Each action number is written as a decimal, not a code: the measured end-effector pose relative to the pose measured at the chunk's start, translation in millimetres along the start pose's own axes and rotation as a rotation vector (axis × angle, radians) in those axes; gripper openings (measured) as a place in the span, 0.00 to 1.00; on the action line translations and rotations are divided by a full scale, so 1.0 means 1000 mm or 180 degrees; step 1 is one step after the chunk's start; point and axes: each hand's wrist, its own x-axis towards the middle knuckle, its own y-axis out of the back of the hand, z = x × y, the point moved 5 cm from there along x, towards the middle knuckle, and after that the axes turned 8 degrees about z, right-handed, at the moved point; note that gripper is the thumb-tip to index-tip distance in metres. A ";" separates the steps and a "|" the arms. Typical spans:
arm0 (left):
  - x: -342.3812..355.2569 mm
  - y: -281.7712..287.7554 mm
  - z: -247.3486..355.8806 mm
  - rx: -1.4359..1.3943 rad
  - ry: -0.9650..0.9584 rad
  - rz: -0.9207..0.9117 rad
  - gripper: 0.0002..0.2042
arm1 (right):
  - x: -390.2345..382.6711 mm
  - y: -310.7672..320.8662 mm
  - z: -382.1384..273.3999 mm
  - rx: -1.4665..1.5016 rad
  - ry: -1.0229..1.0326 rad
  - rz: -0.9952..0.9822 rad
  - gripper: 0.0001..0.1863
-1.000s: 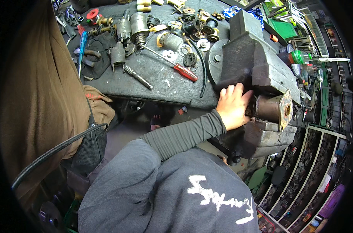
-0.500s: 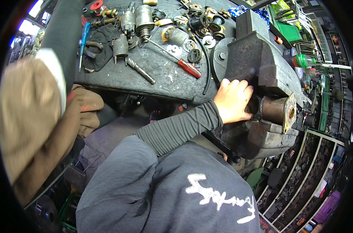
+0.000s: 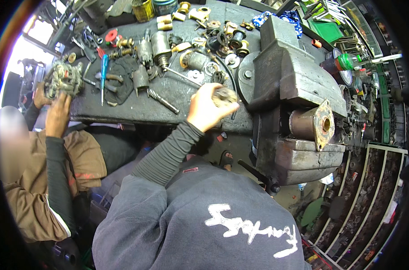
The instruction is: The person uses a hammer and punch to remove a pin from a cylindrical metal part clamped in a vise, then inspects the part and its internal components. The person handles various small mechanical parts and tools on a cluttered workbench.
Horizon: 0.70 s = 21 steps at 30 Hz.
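Left hand (image 3: 208, 110) was raised over the front edge of the workbench (image 3: 168, 96), fingers curled tight around a small round metal part (image 3: 224, 95) (dark, greasy, exact kind unclear). Right hand wasn't in view. Just right of the part sat a big bench vise (image 3: 294, 85) clamping a rusty flanged cylinder (image 3: 313, 124). Loose metal parts and a blue-handled screwdriver (image 3: 104, 72) lay on the bench. At far left, another person's hands (image 3: 56, 112) gripped a wound motor piece (image 3: 62, 78).
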 end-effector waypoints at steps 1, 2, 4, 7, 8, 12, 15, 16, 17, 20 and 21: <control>0.007 -0.001 -0.021 -0.0596 0.0745 -0.0412 0.23 | 0.005 -0.004 0.003 -0.0018 0.0048 -0.0015 0.19; 0.020 -0.001 -0.040 -0.1201 0.1035 -0.0527 0.21 | 0.010 -0.009 0.005 -0.0045 0.0097 -0.0029 0.19; 0.044 0.007 -0.058 -0.1191 0.1625 -0.0526 0.17 | 0.015 -0.015 0.013 -0.0098 0.0192 -0.0039 0.19; 0.085 0.017 -0.047 -0.1218 0.1472 -0.0370 0.20 | 0.025 -0.027 0.025 -0.0185 0.0342 -0.0062 0.19; 0.109 0.017 -0.070 -0.0528 0.0833 -0.0181 0.21 | 0.030 -0.033 0.027 -0.0201 0.0400 -0.0074 0.19; 0.167 0.025 -0.067 0.1339 0.0367 -0.0140 0.33 | 0.042 -0.051 0.045 -0.0281 0.0569 -0.0060 0.20; 0.176 0.040 -0.059 0.2991 0.0179 -0.0071 0.34 | 0.049 -0.062 0.040 -0.0218 0.0834 -0.0033 0.20; 0.170 0.050 -0.059 0.2950 0.0300 0.0286 0.32 | 0.050 -0.066 0.037 -0.0107 0.0906 -0.0005 0.20; 0.165 0.056 -0.054 0.2606 0.0174 0.0565 0.31 | 0.045 -0.070 0.027 0.0118 0.0958 0.0039 0.21; 0.143 0.069 -0.052 0.1179 0.0026 0.0816 0.22 | 0.034 -0.085 -0.015 -0.1134 0.1846 -0.0097 0.22; 0.131 0.071 -0.056 0.0554 -0.0058 0.0901 0.19 | 0.038 -0.092 -0.010 -0.1210 0.1731 -0.0219 0.22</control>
